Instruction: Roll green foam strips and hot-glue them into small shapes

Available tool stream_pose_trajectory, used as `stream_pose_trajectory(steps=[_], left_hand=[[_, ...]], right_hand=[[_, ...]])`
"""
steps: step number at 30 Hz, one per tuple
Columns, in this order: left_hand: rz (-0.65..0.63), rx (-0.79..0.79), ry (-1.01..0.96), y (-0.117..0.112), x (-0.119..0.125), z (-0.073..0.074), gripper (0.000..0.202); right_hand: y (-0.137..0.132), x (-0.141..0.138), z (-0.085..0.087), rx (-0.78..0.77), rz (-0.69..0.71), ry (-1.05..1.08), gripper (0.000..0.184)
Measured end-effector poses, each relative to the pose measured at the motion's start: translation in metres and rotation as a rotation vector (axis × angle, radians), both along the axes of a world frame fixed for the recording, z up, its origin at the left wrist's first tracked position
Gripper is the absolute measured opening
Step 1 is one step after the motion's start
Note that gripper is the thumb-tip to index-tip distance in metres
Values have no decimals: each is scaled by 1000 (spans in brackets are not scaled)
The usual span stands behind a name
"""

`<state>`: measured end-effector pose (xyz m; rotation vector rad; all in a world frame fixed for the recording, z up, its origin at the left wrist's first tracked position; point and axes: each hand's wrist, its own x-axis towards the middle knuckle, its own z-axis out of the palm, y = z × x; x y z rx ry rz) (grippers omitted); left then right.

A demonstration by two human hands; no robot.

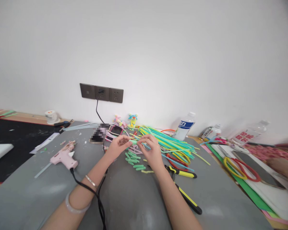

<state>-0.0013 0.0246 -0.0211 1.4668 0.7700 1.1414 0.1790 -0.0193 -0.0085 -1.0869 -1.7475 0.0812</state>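
My left hand (119,147) and my right hand (151,149) meet over the middle of the table. Pinched between their fingertips is a short green pipe cleaner piece (133,142). Just below lie several more cut green pieces (132,157), loosely heaped. Behind and right of my right hand spreads a bundle of long pipe cleaners (168,139) in green, teal and yellow. Black-and-yellow pliers (186,173) rest open beside my right wrist. A pink hot glue gun (66,156) lies on its side to the left, its black cord running under my left forearm.
A white-labelled bottle (185,126) stands at the wall near two small pipe cleaner figures (132,120). Scissors with red and yellow handles (242,169) and a phone (258,169) lie on paper at right. Another person's blurred hand (284,169) is at the right edge. A wall socket (102,92) holds a plug.
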Motion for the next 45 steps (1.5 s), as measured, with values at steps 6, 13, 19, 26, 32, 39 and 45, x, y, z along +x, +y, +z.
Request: stream_pose_trajectory(steps=[6, 13, 19, 26, 32, 39, 45], left_hand=[[21, 23, 22, -1, 0, 2, 38], [0, 21, 9, -4, 0, 6, 36], [-14, -3, -2, -2, 0, 3, 36], [1, 21, 11, -1, -1, 0, 30], [-9, 50, 17, -1, -2, 1, 29], [-10, 102, 40, 0, -1, -4, 27], [0, 136, 77, 0, -3, -5, 23]], right_hand=[[-2, -2, 1, 15, 2, -18, 9], [-1, -1, -1, 28, 13, -40, 8], [-1, -2, 0, 45, 14, -53, 8], [0, -2, 0, -39, 118, 129, 17], [4, 5, -6, -135, 168, 47, 31], [4, 7, -6, -100, 163, 22, 22], [4, 8, -6, -104, 159, 44, 18]])
